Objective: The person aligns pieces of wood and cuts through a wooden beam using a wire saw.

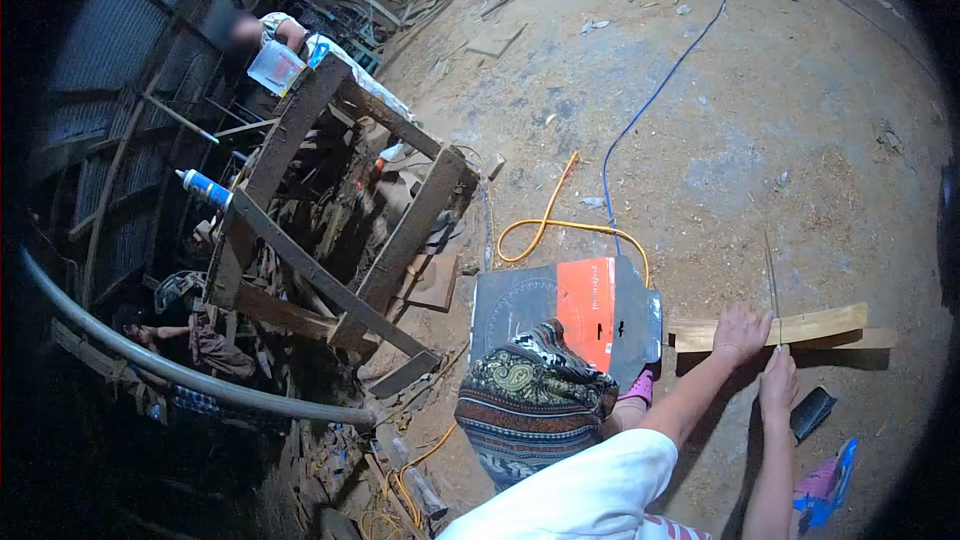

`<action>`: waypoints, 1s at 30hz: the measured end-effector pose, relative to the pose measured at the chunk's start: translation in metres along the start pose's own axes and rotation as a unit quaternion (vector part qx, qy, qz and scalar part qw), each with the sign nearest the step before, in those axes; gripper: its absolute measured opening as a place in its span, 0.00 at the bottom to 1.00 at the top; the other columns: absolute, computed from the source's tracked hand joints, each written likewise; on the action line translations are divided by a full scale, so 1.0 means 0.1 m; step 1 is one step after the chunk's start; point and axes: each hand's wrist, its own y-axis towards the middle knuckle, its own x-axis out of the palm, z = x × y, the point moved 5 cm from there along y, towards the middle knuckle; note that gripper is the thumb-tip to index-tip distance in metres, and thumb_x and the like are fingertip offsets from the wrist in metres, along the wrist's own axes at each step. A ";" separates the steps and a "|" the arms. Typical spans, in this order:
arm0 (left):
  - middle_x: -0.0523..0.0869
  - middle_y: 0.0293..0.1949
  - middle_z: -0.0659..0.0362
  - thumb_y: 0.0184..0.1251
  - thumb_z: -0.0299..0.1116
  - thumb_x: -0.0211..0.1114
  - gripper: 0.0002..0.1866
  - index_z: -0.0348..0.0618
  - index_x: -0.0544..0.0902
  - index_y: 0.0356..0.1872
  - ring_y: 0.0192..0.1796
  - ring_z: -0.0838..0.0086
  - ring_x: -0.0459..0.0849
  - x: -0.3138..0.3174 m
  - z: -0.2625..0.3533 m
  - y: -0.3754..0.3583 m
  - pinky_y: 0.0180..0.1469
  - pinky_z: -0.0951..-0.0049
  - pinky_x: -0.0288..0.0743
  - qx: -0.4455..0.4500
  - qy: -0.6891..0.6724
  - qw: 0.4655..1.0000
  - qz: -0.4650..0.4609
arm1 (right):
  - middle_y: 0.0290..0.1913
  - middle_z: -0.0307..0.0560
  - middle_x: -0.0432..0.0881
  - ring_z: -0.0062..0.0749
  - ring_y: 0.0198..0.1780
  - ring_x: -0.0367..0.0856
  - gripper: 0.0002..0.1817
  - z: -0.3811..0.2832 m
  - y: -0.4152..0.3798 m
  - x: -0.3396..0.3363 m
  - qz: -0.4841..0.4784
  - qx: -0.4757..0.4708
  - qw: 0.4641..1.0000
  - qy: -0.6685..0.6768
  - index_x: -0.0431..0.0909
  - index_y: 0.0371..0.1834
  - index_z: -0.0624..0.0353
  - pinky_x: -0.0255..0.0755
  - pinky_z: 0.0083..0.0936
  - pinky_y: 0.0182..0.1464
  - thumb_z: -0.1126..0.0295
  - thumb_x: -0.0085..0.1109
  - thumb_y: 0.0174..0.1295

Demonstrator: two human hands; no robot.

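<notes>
My left hand (pixel 742 330) presses down on a pale wooden strip (pixel 825 324), its fingers closed over the wood. The strip lies across another piece of wood (pixel 880 338) low over the floor. Just to the right, my right hand (pixel 777 380) is closed around the near end of a long thin blade (pixel 771 275), seen almost edge-on. The blade crosses the strip right beside my left fingertips and points away from me. A small black object (pixel 812 413) lies on the ground near my right wrist.
A flat black-and-red box (pixel 585 305) is beside my patterned-cloth knee (pixel 535 390). Orange (pixel 545 223) and blue (pixel 640 120) cords run over the dusty floor. A heavy wooden frame (pixel 400 230) with a blue-white tube (pixel 205 187) stands left. One person (pixel 285 35) sits behind it.
</notes>
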 end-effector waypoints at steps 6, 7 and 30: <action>0.83 0.42 0.48 0.74 0.50 0.46 0.24 0.45 0.87 0.37 0.48 0.53 0.81 -0.02 -0.02 0.02 0.52 0.54 0.70 0.003 -0.005 1.000 0.005 | 0.38 0.63 0.81 0.60 0.40 0.80 0.11 0.31 -0.48 0.00 -0.069 0.037 0.996 -0.044 0.73 0.46 0.62 0.72 0.52 0.40 0.65 0.45 0.72; 0.83 0.42 0.48 0.74 0.51 0.47 0.24 0.45 0.87 0.36 0.48 0.53 0.81 0.00 -0.02 0.01 0.52 0.54 0.71 0.004 -0.008 1.000 0.019 | 0.38 0.63 0.81 0.60 0.40 0.80 0.11 0.40 -0.52 0.11 -0.071 0.038 0.996 -0.045 0.73 0.46 0.62 0.72 0.52 0.40 0.65 0.45 0.72; 0.86 0.42 0.45 0.72 0.54 0.43 0.30 0.42 0.88 0.36 0.48 0.52 0.84 0.01 0.00 0.09 0.55 0.50 0.70 -0.009 0.065 0.997 -0.045 | 0.32 0.62 0.83 0.57 0.31 0.84 0.12 0.09 -0.35 -0.19 -0.023 0.026 0.998 -0.045 0.73 0.40 0.61 0.78 0.50 0.34 0.62 0.47 0.71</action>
